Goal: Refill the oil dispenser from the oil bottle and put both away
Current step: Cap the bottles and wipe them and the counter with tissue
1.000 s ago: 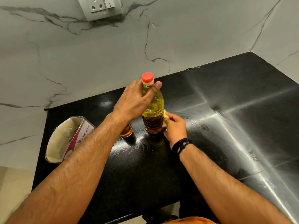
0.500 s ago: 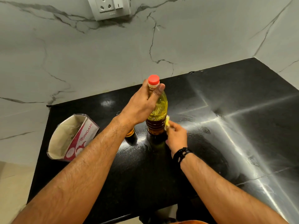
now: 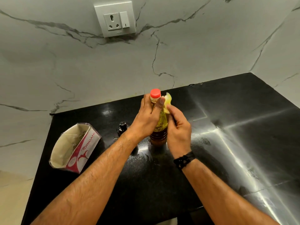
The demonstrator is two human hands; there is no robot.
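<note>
The oil bottle (image 3: pixel 159 127) stands upright mid-desk (image 3: pixel 243 143), long axis vertical, red cap (image 3: pixel 155 93) pointing up and already on. The left hand (image 3: pixel 146 117) has its grip wrapped round the neck; the right hand (image 3: pixel 178 129) pinches a yellow cloth (image 3: pixel 167 101) against the shoulder, apparently wiping. The dark dispenser (image 3: pixel 122 128) stands just left. Putting both away appears still undone.
</note>
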